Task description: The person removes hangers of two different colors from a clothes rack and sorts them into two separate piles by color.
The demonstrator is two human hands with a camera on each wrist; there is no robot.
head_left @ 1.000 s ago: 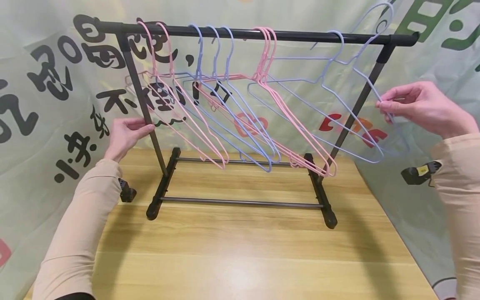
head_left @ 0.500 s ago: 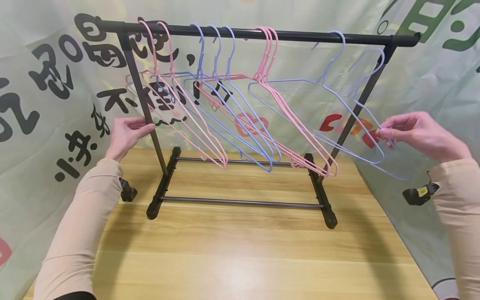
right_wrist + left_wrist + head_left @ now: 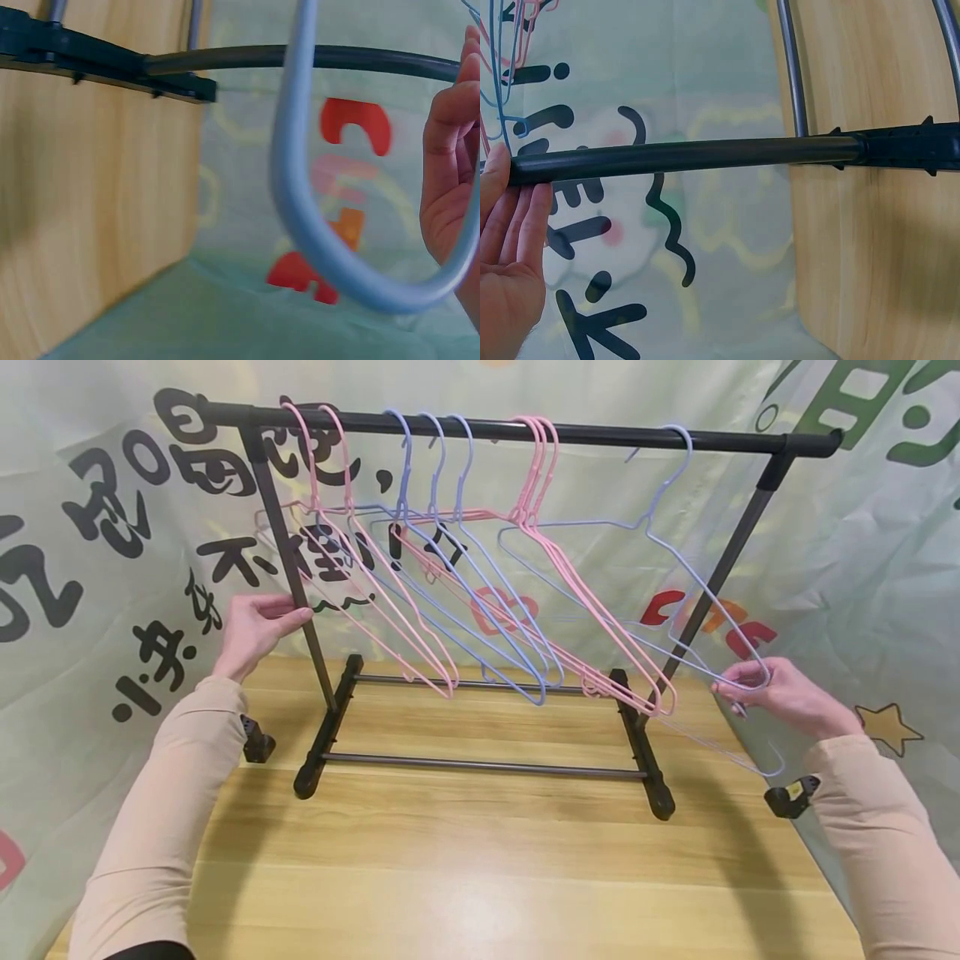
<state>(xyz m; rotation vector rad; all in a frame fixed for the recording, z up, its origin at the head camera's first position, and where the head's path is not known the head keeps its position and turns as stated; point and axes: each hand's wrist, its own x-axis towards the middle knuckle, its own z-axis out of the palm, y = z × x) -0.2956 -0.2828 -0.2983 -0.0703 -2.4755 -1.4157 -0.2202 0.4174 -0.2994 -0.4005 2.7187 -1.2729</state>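
A black metal rack stands on the table, its top rail [image 3: 600, 435] hung with pink and blue hangers. My left hand [image 3: 258, 631] pinches the rack's left upright [image 3: 682, 156] between thumb and fingers. Off the rail, beside the right upright [image 3: 738, 531], my right hand [image 3: 795, 697] holds a thin blue hanger. That hanger looks faint in the head view; its rounded blue end [image 3: 296, 195] looms large in the right wrist view. The rightmost hanging blue hanger [image 3: 666, 481] overlaps the right fingers in the head view.
Two pink hangers [image 3: 347, 468] hang at the left, then several blue ones [image 3: 462, 477], then a bunch of pink ones [image 3: 520, 517]. The rack's feet [image 3: 656, 793] rest on the wooden table [image 3: 480, 860]. A printed cloth [image 3: 112, 610] hangs behind.
My right hand has lowered the blue hanger from above the rail's right end and moved left with it, down beside the right upright. The left hand stays on its upright.
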